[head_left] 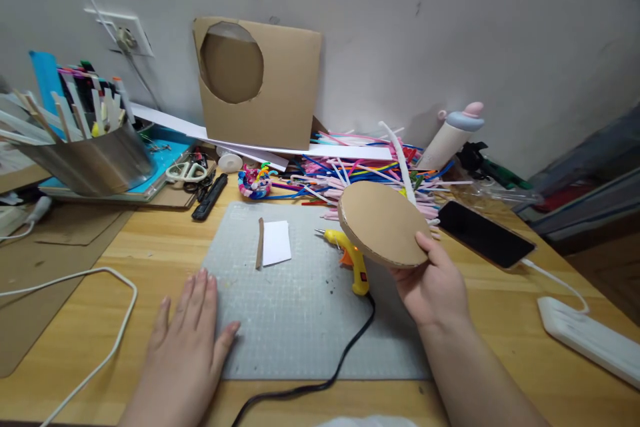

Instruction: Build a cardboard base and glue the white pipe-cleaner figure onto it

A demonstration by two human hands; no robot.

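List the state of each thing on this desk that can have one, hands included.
right hand: raised, gripping the cardboard disc by its edge
cardboard disc: held tilted above the mat
left hand: flat, palm down, at the cutting mat's corner
cutting mat: lying flat
glue gun: lying on the mat, cord attached
phone: screen dark, cable plugged in
scissors: closed
cardboard sheet: leaning on the wall, round hole cut out

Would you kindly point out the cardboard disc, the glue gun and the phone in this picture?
cardboard disc (383,223): head view, middle of its flat face, held in the right hand (435,290).
glue gun (356,265): head view, yellow body near the handle, on the cutting mat (290,320).
phone (485,233): head view, centre of its dark screen.
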